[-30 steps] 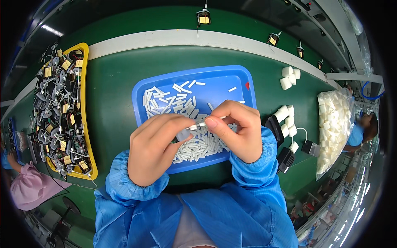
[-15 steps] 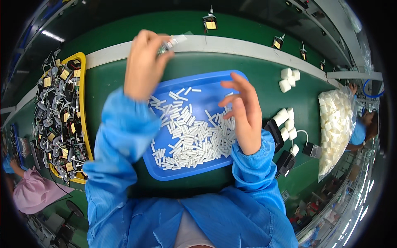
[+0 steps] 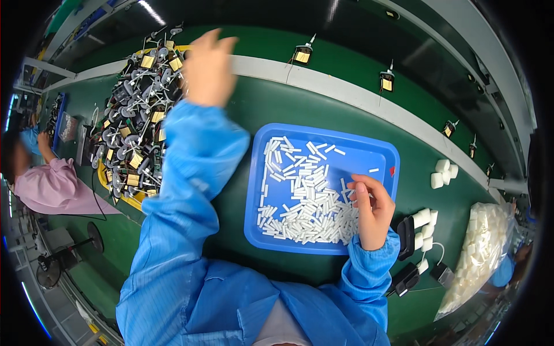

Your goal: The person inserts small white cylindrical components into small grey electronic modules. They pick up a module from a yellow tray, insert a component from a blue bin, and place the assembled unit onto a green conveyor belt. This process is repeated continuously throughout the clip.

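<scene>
My left hand point(image 3: 209, 68), smeared by motion, is over the far right end of the yellow bin point(image 3: 186, 48). Its fingers look stretched and apart, and I see nothing held. The bin is heaped with small dark electronic assemblies point(image 3: 130, 130) with yellow pads, grey discs and thin stems. My right hand point(image 3: 376, 212) is over the right side of a blue tray point(image 3: 249, 190). Its thumb and bent fingers are drawn together beside the short white tubes point(image 3: 314, 196) piled there; whatever lies between the fingertips is hidden.
Beyond a pale rail point(image 3: 259, 67), similar assemblies point(image 3: 303, 53) lie spaced along a green strip. White foam blocks point(image 3: 443, 173), black adapters point(image 3: 406, 279) and a clear bag of white blocks point(image 3: 476, 248) are at the right. Another person point(image 3: 52, 184) in pink works at the left.
My left hand has moved left to the bin, without the small assembly it held. Another assembly now lies on the strip. My right hand's fingers have drawn together. The view has swung left.
</scene>
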The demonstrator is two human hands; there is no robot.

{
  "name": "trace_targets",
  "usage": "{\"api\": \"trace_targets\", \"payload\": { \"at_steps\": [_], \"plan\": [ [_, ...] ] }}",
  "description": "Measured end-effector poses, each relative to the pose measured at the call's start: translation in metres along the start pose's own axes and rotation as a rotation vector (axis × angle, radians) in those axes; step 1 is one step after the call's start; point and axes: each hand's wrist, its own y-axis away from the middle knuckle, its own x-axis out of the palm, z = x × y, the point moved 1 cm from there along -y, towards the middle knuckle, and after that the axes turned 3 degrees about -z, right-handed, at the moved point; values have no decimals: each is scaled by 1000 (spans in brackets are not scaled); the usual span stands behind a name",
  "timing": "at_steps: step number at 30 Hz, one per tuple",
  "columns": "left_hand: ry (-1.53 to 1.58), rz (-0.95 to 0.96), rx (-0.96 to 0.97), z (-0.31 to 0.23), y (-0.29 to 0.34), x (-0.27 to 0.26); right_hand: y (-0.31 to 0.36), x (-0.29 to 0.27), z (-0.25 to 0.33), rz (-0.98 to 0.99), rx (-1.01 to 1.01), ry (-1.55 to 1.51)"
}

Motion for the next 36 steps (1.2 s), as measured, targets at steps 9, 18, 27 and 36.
{"api": "trace_targets", "payload": {
  "at_steps": [9, 18, 27, 36],
  "plan": [
    [-233, 346, -279, 89, 37, -32, 4, 7, 8, 46, -173, 72],
    [261, 138, -500, 76, 28, -78, -2, 14, 14, 153, -340, 330],
    [1473, 414, -463, -49, 66, -114, -20, 44, -4, 99, -447, 675],
    [1573, 488, -428, -70, 103, -89, -24, 33, -2, 192, -335, 633]
  ]
}}
